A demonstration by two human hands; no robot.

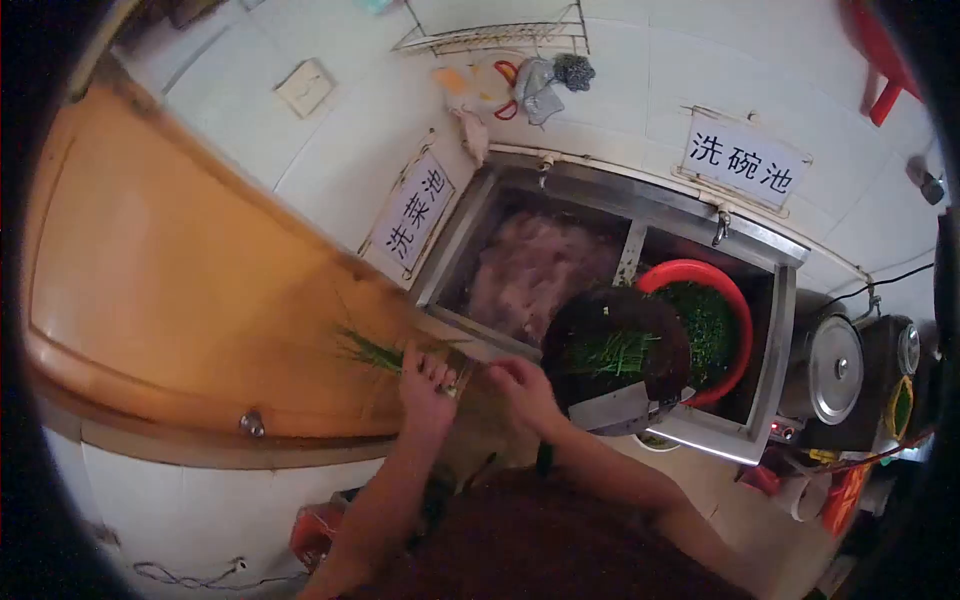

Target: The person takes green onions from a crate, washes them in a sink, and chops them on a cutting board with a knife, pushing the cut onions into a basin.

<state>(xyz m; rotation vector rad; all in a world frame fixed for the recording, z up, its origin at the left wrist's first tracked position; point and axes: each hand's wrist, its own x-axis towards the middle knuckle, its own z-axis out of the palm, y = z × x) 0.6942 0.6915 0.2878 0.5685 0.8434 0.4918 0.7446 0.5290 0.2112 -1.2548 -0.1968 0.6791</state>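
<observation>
My left hand (428, 382) is closed around a thin bunch of scallions (372, 350). Their green tips point left, and the pale ends stick out on the right side of the fist. A short way to the right, my right hand (524, 393) has its fingers curled together, and I cannot make out what is between them. Beside it, cut green stalks (615, 352) lie on a dark round chopping board (580, 325). A cleaver (612, 408) rests along the board's near edge.
Pinkish meat (540, 265) fills the left sink basin. A red tub (690, 268) of chopped greens (705, 325) stands in the right one. A wooden door (180, 280) is at left, lidded metal pots (838, 365) at right. Taps (722, 228) project from the wall.
</observation>
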